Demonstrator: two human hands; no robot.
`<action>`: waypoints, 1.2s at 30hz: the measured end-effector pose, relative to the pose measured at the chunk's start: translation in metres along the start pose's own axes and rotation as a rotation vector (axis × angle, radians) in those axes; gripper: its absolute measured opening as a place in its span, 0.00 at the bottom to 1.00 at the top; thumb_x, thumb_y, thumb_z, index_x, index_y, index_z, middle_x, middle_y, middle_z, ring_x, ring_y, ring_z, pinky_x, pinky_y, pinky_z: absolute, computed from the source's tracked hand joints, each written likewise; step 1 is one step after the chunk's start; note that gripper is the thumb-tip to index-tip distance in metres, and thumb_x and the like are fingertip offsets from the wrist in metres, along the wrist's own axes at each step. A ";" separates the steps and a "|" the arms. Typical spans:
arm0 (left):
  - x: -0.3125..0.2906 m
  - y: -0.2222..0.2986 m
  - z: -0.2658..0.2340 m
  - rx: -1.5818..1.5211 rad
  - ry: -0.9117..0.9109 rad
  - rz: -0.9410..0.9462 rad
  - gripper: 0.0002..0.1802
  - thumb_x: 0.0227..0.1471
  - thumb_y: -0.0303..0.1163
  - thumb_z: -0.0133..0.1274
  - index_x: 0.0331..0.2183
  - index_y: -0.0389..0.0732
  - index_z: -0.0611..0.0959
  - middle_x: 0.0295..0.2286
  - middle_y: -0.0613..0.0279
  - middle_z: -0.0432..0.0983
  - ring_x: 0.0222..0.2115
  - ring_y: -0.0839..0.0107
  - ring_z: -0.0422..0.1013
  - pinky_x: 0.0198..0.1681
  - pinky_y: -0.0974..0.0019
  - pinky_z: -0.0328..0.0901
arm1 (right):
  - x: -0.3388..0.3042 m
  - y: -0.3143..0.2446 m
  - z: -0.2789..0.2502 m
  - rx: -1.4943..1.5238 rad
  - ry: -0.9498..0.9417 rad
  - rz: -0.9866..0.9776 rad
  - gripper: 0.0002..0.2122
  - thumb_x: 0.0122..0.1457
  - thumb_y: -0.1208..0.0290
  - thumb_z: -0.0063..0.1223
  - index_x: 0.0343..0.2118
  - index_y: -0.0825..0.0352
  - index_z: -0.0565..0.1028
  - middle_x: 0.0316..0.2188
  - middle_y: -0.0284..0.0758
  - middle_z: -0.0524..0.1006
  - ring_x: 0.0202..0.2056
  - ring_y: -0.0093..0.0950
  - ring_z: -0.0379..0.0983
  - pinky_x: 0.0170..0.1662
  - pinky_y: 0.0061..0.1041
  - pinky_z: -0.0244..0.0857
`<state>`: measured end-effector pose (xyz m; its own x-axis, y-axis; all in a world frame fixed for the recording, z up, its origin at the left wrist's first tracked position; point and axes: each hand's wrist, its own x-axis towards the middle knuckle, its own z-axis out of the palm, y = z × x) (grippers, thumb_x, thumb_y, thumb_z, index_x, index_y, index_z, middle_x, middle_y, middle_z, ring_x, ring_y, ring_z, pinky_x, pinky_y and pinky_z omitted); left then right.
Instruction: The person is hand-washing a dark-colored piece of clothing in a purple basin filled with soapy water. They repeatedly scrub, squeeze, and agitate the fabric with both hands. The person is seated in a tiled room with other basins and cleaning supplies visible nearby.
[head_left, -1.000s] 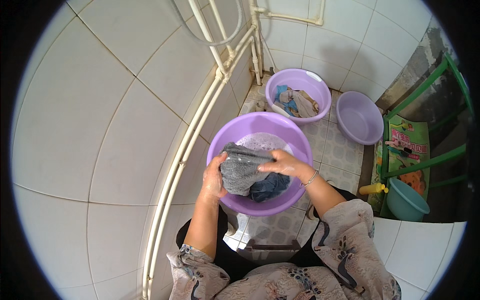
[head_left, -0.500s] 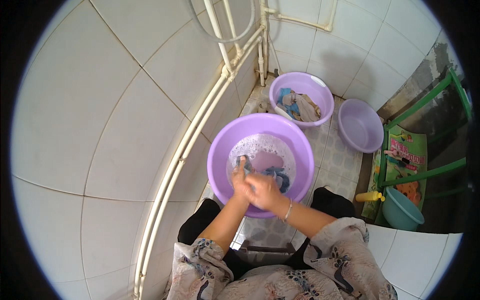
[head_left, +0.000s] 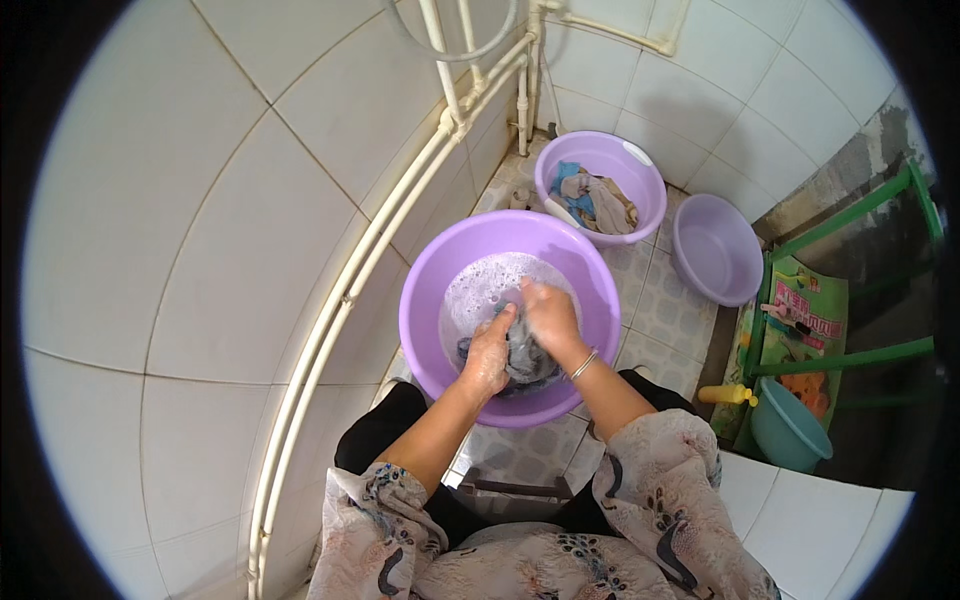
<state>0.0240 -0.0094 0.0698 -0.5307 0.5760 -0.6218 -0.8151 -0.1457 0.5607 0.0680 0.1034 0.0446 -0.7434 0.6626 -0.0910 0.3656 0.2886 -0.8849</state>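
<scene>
Both hands are in a large purple basin (head_left: 418, 300) of foamy water (head_left: 480, 270). Between them bunches a wet dark-grey cloth (head_left: 527, 360), its lower folds in the water. My left hand (head_left: 488, 352) is closed on the cloth's left side, thumb on top. My right hand (head_left: 550, 315), with a bracelet on the wrist, curls over its right side; its fingertips are partly hidden and slightly blurred.
Behind stands a smaller purple basin (head_left: 655, 190) with blue and beige clothes (head_left: 600, 205). A lilac basin (head_left: 715, 250) leans right of it. A green frame (head_left: 850, 355), yellow bottle (head_left: 725, 394) and teal basin (head_left: 785, 425) are at right. Cream pipes (head_left: 345, 305) line the left wall.
My hands were pressed together with the right across the left; now they are apart with the grey cloth bunched between them. The view has shifted slightly.
</scene>
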 end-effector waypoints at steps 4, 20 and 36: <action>0.020 0.014 -0.017 -0.093 0.058 0.091 0.17 0.57 0.35 0.44 0.46 0.38 0.70 0.38 0.52 0.72 0.37 0.59 0.72 0.40 0.53 0.69 | 0.002 0.002 0.001 0.142 0.057 0.016 0.12 0.54 0.77 0.47 0.42 0.67 0.72 0.33 0.42 0.77 0.39 0.36 0.74 0.44 0.32 0.64; 0.050 -0.016 -0.033 0.130 0.048 0.108 0.29 0.56 0.55 0.42 0.42 0.38 0.74 0.36 0.58 0.72 0.36 0.66 0.68 0.39 0.62 0.65 | -0.035 -0.017 0.026 -0.133 0.129 -0.715 0.11 0.54 0.65 0.51 0.19 0.62 0.72 0.15 0.39 0.70 0.18 0.39 0.69 0.23 0.36 0.63; 0.060 0.002 -0.047 0.141 0.207 0.220 0.11 0.59 0.35 0.43 0.37 0.38 0.74 0.25 0.61 0.73 0.23 0.70 0.71 0.29 0.66 0.68 | -0.039 -0.022 0.020 0.193 -0.069 -0.280 0.08 0.56 0.67 0.52 0.31 0.67 0.74 0.25 0.37 0.76 0.28 0.29 0.74 0.33 0.27 0.66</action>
<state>-0.0202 -0.0128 0.0078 -0.7379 0.3652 -0.5675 -0.6434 -0.1267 0.7550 0.0778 0.0568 0.0586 -0.8384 0.5262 0.1425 0.0343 0.3117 -0.9495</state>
